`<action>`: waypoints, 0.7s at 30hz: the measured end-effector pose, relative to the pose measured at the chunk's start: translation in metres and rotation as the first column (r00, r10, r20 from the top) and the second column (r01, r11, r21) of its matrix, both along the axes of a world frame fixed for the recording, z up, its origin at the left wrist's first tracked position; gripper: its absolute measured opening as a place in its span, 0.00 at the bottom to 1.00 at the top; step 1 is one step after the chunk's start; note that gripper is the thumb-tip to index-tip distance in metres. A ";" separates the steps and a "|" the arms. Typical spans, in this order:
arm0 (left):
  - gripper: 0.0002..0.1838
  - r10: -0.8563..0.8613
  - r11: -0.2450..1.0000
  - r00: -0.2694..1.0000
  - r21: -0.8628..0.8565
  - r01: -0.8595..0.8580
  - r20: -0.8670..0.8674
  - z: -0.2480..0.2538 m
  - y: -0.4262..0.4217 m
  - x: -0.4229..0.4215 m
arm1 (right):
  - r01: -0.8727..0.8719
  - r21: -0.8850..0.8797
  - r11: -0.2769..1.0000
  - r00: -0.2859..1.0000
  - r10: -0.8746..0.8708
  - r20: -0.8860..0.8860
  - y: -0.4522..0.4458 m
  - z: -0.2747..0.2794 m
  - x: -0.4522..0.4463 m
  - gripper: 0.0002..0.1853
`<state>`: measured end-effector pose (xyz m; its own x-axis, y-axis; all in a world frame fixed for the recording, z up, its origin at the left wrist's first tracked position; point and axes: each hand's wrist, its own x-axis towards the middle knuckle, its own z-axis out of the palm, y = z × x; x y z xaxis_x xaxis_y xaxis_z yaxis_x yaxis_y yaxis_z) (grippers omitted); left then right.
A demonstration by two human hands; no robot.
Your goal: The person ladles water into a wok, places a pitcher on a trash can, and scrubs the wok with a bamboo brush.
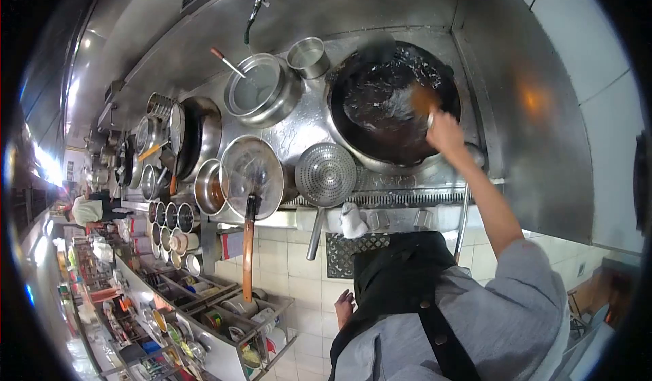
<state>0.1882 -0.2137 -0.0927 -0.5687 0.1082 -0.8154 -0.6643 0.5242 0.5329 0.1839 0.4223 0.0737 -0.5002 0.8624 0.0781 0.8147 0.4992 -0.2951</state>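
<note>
My right hand (445, 133) is closed on the handle of a blurred orange-brown tool (424, 99), which looks like a brush. The tool is over the large black wok (407, 143), where dark, shiny liquid swirls. My left hand (345, 306) hangs low beside my black apron (394, 272), away from the stove, with loosely bent fingers and nothing visible in it. A round grey shape, blurred, overlaps the wok's far rim.
A perforated ladle (326, 174) and a wooden-handled strainer (252, 177) lie left of the wok. Behind them are a large pot (263, 90), a small pot (308, 58) and a tap (259, 4). Another person (88, 210) stands far left.
</note>
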 end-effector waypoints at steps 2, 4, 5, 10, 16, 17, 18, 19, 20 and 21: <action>0.23 0.020 1.000 1.000 0.022 -0.021 0.009 0.003 0.003 0.003 | -0.031 0.075 0.997 0.961 0.051 -0.272 0.042 -0.012 -0.029 0.25; 0.24 -0.105 0.994 0.994 0.032 0.105 0.013 -0.011 0.004 -0.002 | 0.032 -0.194 0.980 0.924 -0.103 -0.369 0.035 -0.016 -0.092 0.20; 0.24 -0.078 0.995 0.996 0.063 0.075 0.046 -0.012 0.013 -0.006 | -0.008 -0.236 0.972 0.814 -0.131 -0.567 0.023 -0.043 -0.120 0.21; 0.22 -0.443 0.896 0.860 -0.086 0.437 -0.254 -0.022 -0.016 -0.013 | -0.414 -0.383 0.826 0.737 0.057 -0.673 -0.063 -0.008 -0.071 0.21; 0.21 0.081 0.997 0.996 0.022 -0.081 -0.032 0.014 0.004 -0.012 | -0.082 -0.096 0.992 0.995 0.075 -0.067 0.021 0.027 0.000 0.25; 0.22 0.027 0.999 0.998 0.035 -0.025 -0.048 0.011 0.007 -0.015 | -0.100 -0.009 0.995 0.981 0.097 -0.168 0.046 0.001 -0.019 0.23; 0.22 -0.314 0.950 0.921 -0.069 0.306 -0.230 -0.001 0.004 -0.016 | -0.055 -0.067 0.996 0.960 0.034 -0.279 0.048 -0.004 -0.046 0.21; 0.22 -0.263 0.964 0.957 -0.059 0.258 -0.125 0.006 0.013 -0.017 | -0.040 -0.126 0.991 0.923 -0.011 -0.384 0.047 -0.023 -0.074 0.20; 0.22 -0.212 0.976 0.977 -0.054 0.210 -0.032 0.014 0.027 -0.027 | -0.148 -0.196 0.969 0.852 0.024 -0.523 0.040 -0.048 -0.095 0.21; 0.22 -0.347 0.933 0.935 -0.130 0.337 -0.068 0.002 0.021 -0.035 | -0.286 -0.229 0.930 0.787 0.091 -0.611 0.027 -0.054 -0.109 0.22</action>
